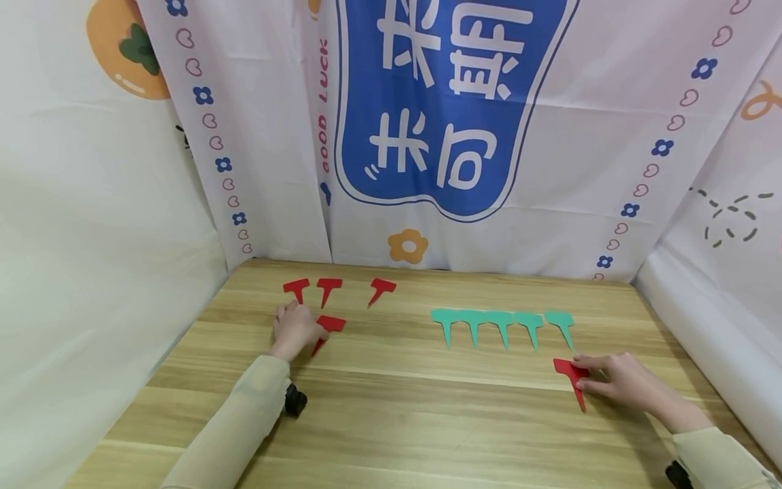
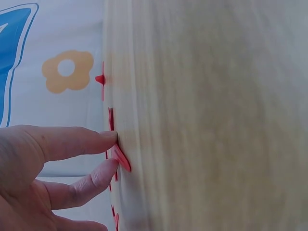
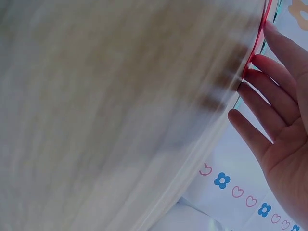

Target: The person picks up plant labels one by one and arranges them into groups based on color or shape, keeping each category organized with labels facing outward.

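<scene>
My left hand (image 1: pixel 296 333) is at the left of the table, its thumb at a red T-shaped plant label (image 1: pixel 332 324). In the left wrist view, thumb and finger pinch a red label (image 2: pixel 121 157) at the tabletop. Beyond this hand lie more red labels, one (image 1: pixel 296 286) by its fingertips, another (image 1: pixel 330 285) beside it, and a third (image 1: pixel 382 285) farther right. On the right, my right hand (image 1: pixel 629 384) holds a red plant label (image 1: pixel 574 380) between thumb and fingers, its pointed stem toward me. Just beyond it is a row of green plant labels, the rightmost (image 1: pixel 559 320) nearest.
Several green labels (image 1: pixel 473 320) lie side by side, stems toward me, on the wooden table (image 1: pixel 415 421). A printed cloth (image 1: pixel 275 170) hangs along the table's back edge. White fabric (image 1: pixel 702 326) borders the right side.
</scene>
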`<state>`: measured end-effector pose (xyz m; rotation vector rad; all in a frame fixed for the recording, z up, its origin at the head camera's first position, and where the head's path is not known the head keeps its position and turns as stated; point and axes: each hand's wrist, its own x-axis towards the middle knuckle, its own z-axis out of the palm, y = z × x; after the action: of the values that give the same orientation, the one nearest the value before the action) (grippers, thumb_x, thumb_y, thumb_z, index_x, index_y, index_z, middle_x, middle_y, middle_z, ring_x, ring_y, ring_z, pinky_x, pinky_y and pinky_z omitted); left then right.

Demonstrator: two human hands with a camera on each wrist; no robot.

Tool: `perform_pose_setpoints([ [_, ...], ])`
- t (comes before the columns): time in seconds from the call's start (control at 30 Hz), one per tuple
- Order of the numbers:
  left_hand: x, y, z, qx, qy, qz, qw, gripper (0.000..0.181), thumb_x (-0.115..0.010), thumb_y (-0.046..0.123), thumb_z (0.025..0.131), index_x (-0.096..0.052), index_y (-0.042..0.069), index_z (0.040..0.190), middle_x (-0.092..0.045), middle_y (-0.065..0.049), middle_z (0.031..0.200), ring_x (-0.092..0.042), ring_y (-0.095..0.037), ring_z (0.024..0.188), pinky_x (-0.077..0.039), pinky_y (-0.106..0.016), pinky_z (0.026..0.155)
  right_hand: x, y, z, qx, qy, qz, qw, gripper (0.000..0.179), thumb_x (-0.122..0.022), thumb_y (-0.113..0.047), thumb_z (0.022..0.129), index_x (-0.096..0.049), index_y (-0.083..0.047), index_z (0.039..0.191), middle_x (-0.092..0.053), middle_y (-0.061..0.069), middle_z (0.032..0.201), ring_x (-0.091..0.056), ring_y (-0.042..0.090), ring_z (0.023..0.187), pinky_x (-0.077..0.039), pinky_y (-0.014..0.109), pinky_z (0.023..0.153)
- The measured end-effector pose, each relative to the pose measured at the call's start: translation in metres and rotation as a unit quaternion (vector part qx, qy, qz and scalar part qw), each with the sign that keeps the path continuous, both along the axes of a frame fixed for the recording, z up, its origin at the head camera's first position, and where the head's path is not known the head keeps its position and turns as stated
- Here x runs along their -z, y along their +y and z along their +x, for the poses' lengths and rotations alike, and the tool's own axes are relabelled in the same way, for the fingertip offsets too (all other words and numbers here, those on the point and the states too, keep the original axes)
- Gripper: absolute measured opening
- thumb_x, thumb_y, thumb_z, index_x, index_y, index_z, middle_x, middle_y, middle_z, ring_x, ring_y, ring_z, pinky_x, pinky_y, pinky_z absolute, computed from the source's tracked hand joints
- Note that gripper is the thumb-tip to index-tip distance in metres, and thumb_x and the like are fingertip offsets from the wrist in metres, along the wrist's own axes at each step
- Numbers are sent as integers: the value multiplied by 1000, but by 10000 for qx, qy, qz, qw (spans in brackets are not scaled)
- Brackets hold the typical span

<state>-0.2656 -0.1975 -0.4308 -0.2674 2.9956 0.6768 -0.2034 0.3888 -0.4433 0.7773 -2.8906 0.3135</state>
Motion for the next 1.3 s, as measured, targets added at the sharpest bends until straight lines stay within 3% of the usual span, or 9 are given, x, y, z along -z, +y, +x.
perform_pose_setpoints([
  [0.43,1,-1,1,57,-44,-42,10000,36,-77,30,75,-55,5,60,-44,-30,131,-28,-52,124,-29,-64,100,2,-1,1,197,-23,-34,9998,47,-75,-44,76,-72,-9,108,-72,6,108,-68,31,96,-54,46,79],
  [0.73,-1,0,3,79,-25,-99,9999,39,-77,32,74,-51,5,62,-51,-25,113,-37,-46,109,-36,-58,90,1,0,0,221,-154,-82,9996,49,-75,-45,76,-72,-9,108,-71,8,108,-66,36,98,-53,49,79],
  [1.3,0,-1,3,7,-178,86,9998,35,-76,32,75,-55,4,68,-47,-29,124,-32,-49,118,-31,-62,97,0,0,0,267,-210,-93,9994,48,-76,-44,75,-73,-10,108,-72,7,108,-66,35,100,-53,49,80],
])
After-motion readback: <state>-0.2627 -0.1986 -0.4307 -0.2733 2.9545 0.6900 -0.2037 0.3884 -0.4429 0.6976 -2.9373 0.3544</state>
